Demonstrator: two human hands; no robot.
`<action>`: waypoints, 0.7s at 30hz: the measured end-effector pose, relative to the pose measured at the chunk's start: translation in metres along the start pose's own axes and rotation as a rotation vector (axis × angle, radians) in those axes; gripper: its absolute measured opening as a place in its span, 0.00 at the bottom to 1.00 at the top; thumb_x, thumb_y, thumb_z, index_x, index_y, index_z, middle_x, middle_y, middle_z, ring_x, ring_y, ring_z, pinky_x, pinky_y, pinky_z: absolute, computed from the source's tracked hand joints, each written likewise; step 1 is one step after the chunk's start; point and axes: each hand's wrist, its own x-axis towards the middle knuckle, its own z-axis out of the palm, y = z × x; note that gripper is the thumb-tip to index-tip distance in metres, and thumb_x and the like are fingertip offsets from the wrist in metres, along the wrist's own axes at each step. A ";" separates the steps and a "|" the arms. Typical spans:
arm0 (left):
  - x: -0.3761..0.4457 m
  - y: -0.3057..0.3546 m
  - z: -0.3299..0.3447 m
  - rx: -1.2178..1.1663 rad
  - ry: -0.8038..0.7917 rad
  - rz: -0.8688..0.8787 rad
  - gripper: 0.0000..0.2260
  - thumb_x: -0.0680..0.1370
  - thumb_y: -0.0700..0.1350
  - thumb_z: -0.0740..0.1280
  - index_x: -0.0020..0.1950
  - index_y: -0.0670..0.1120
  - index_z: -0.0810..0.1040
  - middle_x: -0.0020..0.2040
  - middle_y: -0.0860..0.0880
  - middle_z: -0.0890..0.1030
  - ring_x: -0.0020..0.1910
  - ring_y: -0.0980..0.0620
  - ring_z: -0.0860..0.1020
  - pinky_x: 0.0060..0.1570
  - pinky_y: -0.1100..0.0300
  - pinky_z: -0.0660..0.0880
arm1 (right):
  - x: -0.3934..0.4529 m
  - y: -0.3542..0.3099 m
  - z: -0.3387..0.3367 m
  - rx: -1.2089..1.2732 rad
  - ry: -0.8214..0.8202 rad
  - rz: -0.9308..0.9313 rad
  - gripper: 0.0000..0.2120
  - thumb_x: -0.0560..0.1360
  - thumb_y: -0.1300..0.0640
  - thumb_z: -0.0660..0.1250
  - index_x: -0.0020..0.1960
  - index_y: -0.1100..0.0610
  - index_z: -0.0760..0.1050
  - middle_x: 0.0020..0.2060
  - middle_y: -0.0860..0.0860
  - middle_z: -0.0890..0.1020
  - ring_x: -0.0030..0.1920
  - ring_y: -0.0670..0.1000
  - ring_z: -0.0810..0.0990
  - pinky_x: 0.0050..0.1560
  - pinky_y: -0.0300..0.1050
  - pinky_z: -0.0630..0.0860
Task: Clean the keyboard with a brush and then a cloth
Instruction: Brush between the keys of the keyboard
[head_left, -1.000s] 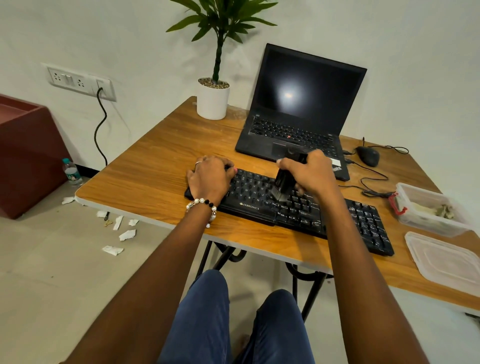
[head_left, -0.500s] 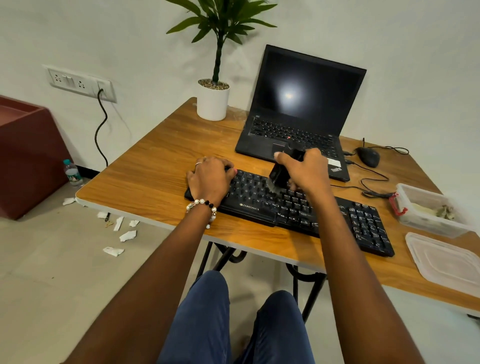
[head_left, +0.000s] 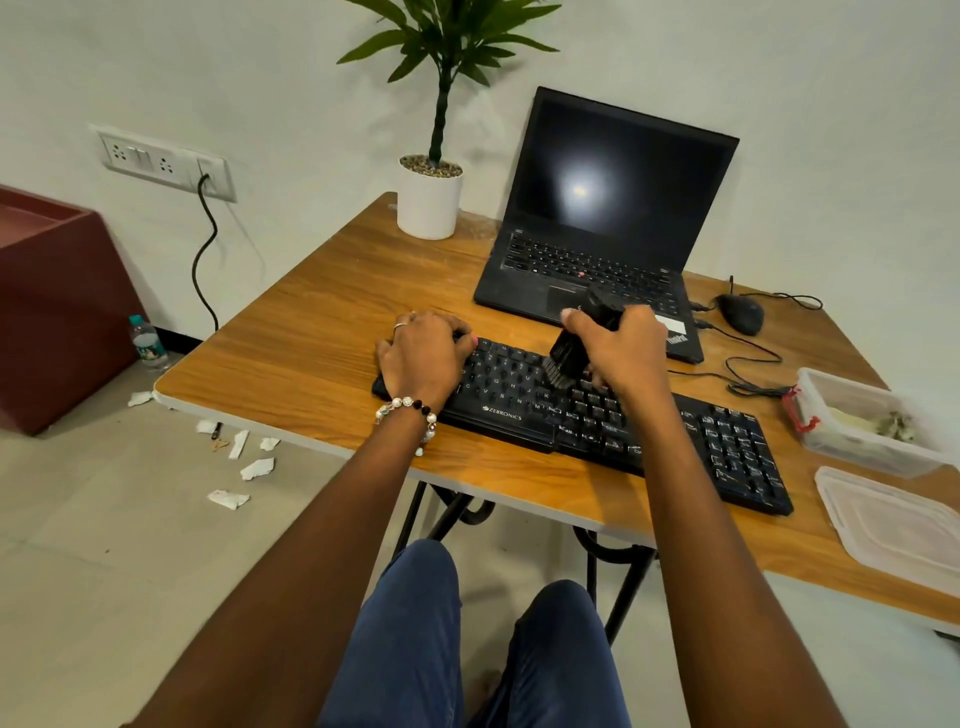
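A black keyboard (head_left: 727, 447) lies slanted across the front of the wooden table (head_left: 311, 332). My left hand (head_left: 423, 356) rests flat on its left end and holds it down. My right hand (head_left: 621, 348) is closed around a black brush (head_left: 569, 356), whose bristles touch the keys in the middle of the upper rows. No cloth is visible in the head view.
An open black laptop (head_left: 597, 228) stands behind the keyboard, with a potted plant (head_left: 430, 202) to its left. A wired mouse (head_left: 740, 313) and its cable lie at the right. A clear container (head_left: 862, 423) and its lid (head_left: 893, 525) sit at the right edge.
The brush moved from the middle rows up toward the far edge of the keyboard, then back down a little onto the upper keys. My left hand has stayed in place.
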 end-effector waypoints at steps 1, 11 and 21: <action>0.000 0.000 0.000 0.004 -0.002 0.003 0.09 0.76 0.57 0.67 0.54 0.59 0.82 0.59 0.52 0.79 0.64 0.50 0.71 0.58 0.47 0.66 | -0.002 0.004 0.004 -0.033 0.038 -0.009 0.18 0.74 0.46 0.72 0.45 0.63 0.78 0.39 0.57 0.84 0.30 0.52 0.81 0.27 0.47 0.78; 0.000 -0.001 0.001 0.005 0.002 0.007 0.09 0.77 0.57 0.67 0.54 0.59 0.82 0.59 0.53 0.80 0.63 0.50 0.71 0.57 0.47 0.66 | -0.013 -0.013 0.005 0.208 -0.098 0.027 0.16 0.73 0.50 0.73 0.43 0.64 0.79 0.37 0.63 0.84 0.25 0.54 0.76 0.22 0.42 0.70; 0.002 -0.002 0.003 0.011 0.001 0.000 0.09 0.76 0.58 0.67 0.54 0.59 0.82 0.58 0.53 0.80 0.64 0.50 0.71 0.58 0.47 0.65 | -0.028 -0.005 0.005 -0.022 -0.288 -0.150 0.15 0.75 0.50 0.72 0.44 0.63 0.77 0.31 0.53 0.81 0.22 0.48 0.75 0.23 0.43 0.73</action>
